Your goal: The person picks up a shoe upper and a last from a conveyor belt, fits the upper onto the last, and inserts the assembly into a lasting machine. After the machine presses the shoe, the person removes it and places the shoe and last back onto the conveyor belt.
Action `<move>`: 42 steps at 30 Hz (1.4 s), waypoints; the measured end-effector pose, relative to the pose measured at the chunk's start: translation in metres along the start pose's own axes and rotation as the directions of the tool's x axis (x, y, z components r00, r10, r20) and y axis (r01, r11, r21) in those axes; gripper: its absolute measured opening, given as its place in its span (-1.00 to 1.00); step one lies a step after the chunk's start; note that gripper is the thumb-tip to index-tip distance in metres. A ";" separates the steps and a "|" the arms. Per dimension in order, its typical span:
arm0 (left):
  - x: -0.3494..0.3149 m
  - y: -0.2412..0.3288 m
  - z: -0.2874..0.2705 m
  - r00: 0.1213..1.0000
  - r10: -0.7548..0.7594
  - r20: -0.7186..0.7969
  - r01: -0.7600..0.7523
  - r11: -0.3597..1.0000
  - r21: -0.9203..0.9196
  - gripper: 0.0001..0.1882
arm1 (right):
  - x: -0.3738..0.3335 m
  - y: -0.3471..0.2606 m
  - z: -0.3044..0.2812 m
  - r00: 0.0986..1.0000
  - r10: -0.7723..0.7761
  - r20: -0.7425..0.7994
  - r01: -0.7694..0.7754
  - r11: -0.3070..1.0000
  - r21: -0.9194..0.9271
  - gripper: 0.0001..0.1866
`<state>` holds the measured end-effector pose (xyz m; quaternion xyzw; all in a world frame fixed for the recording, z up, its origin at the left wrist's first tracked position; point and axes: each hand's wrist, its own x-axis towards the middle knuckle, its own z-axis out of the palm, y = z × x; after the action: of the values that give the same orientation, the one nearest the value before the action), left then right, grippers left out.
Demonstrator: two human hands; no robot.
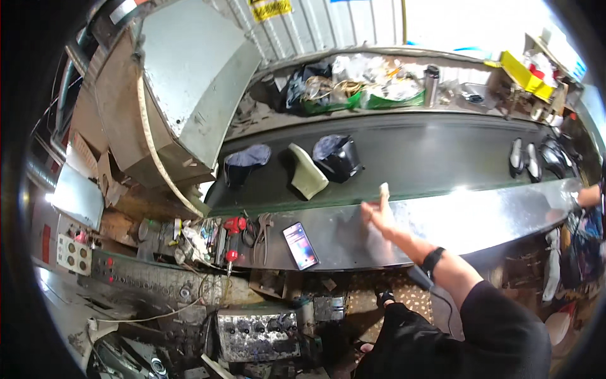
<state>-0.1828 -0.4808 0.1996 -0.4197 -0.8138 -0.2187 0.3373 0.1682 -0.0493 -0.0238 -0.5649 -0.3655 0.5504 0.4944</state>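
My right hand [379, 216] is raised over the shiny metal ledge [338, 235], its fingers spread and partly blurred, with nothing in it. A dark band [433, 258] circles its wrist, and a dark cord hangs beside the forearm. My left hand is out of view. Beyond the ledge, a dark conveyor belt [429, 148] carries a black boot-like piece with grey lining [344, 161], a pale green curved form [308, 174] and another dark lined piece [248, 161]. Left of my hand, a phone [300, 246] with a lit screen lies on the ledge.
Pliers [264, 239] and a red-handled tool [235, 225] lie left of the phone. A large metal housing [189, 69] stands over the belt's left end. Black shoes [533, 161] rest on its right end. Another person's hand [589, 196] shows at the right edge. Bags [394, 98] line the back shelf.
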 end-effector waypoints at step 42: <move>0.075 0.493 0.484 0.621 0.241 0.746 0.006 0.950 -0.312 0.08 | -0.133 0.015 -0.118 0.683 0.309 -0.662 -0.115 0.940 0.320 -0.31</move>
<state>0.0183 0.1408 -0.0365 -0.5694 -0.8092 -0.1083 -0.0960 0.2654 -0.1988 -0.0143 -0.7024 -0.0077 0.3891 0.5960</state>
